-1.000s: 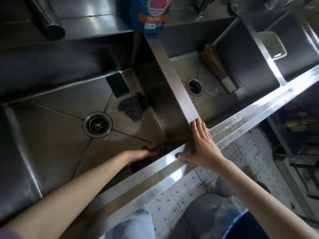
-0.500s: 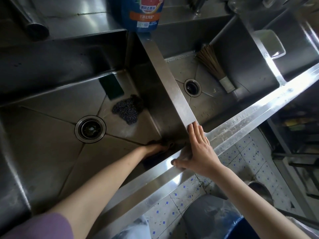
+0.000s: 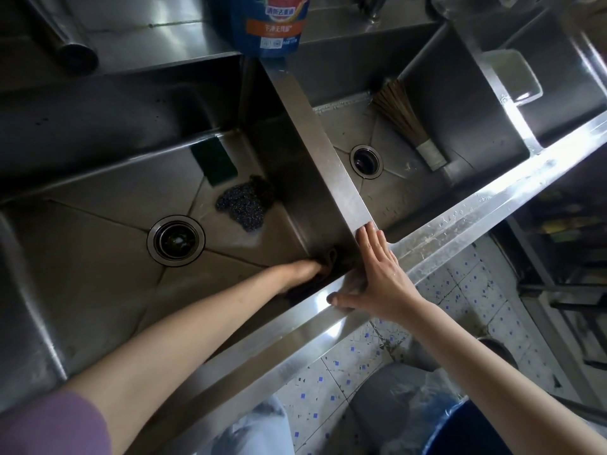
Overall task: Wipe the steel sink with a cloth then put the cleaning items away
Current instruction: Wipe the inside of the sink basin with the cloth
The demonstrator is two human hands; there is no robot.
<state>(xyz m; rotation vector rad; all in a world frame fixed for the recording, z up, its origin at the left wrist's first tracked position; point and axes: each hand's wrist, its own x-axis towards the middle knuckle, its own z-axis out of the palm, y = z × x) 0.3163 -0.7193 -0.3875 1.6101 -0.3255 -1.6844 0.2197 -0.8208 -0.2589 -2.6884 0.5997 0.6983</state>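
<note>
The steel sink (image 3: 98, 290) has a large left basin with a round drain (image 3: 175, 240). My left hand (image 3: 302, 270) is down in that basin's near right corner, pressed onto a dark cloth (image 3: 331, 257) that shows only as a small dark fold past my fingers. My right hand (image 3: 377, 274) lies flat with fingers apart on the front rim, where the divider (image 3: 322, 142) between the basins meets it. A green scouring pad (image 3: 215, 157) and a dark steel-wool scrubber (image 3: 244, 205) lie on the basin floor beyond my left hand.
The right basin holds a bamboo brush (image 3: 407, 123) beside its drain (image 3: 366, 160). A blue detergent bottle (image 3: 269, 24) stands on the back ledge above the divider. A white plastic tub (image 3: 512, 77) sits far right. A tap pipe (image 3: 65, 41) hangs at the upper left. Tiled floor lies below the rim.
My left hand has slid with the cloth along the front wall of the basin to the right, into the corner by the divider. My right hand stays on the rim.
</note>
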